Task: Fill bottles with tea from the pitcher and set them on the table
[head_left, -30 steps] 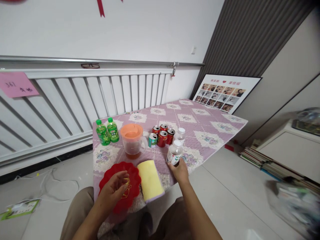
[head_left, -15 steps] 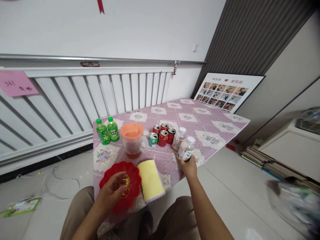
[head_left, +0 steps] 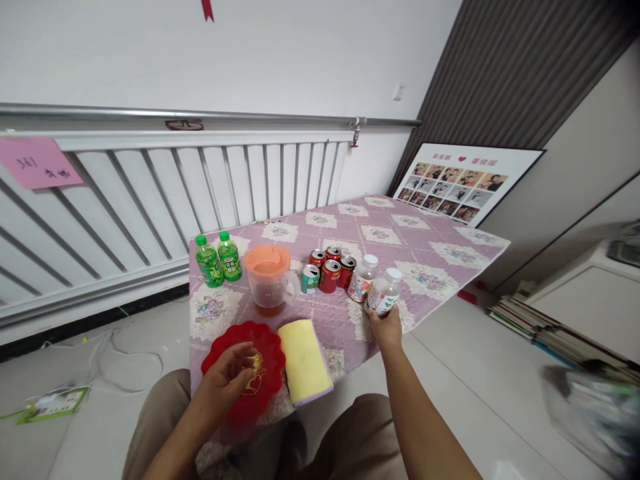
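My right hand [head_left: 387, 327] grips the lower part of a clear bottle [head_left: 384, 293] with a white cap and printed label, near the table's right edge. Just left of it stands a similar white-capped bottle [head_left: 363, 280]. My left hand [head_left: 227, 380] hovers over a scalloped red plate [head_left: 267, 343], fingers apart and holding nothing. Beside the plate lies a folded yellow cloth [head_left: 305, 363]. Several red cans [head_left: 330, 277] and one green can [head_left: 310, 280] are grouped left of the bottles. A clear pitcher [head_left: 265, 290] with an orange lid is behind the plate.
Two green drink bottles [head_left: 230, 258] stand at the table's back left corner. A floral purple cloth [head_left: 385, 220] covers the table. Behind it runs a white radiator [head_left: 280, 180]. Cables [head_left: 135, 353] lie on the floor at left; a stack of books [head_left: 525, 327] is at right.
The bottle in my right hand has moved slightly right and away from me. My left hand stays above the plate. The whole view has shifted a little.
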{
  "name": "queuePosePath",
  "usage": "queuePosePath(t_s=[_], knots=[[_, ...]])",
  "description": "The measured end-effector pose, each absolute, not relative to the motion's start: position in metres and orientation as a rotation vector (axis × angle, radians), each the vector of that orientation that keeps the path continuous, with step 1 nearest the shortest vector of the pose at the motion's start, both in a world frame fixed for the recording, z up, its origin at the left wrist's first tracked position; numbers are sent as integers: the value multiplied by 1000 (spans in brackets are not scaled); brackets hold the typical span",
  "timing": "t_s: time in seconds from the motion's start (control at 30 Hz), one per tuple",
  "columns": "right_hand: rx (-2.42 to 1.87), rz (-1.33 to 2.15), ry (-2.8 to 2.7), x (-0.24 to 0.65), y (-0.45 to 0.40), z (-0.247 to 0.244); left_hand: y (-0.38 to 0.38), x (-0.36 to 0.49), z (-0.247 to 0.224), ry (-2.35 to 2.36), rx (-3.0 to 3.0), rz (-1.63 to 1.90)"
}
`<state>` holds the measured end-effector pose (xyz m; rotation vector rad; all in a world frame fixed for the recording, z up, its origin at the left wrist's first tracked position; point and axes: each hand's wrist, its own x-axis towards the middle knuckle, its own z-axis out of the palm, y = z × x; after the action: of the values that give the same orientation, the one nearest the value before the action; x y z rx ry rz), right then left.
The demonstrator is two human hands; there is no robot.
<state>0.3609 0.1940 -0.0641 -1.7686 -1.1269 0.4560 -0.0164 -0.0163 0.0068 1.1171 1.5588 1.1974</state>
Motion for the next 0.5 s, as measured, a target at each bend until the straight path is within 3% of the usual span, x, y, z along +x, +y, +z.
queuePosePath(t_s=[0.5], knots=[[-1762,457,-1062,362,193,-74,-15,-19,7,1448,1115,1218]])
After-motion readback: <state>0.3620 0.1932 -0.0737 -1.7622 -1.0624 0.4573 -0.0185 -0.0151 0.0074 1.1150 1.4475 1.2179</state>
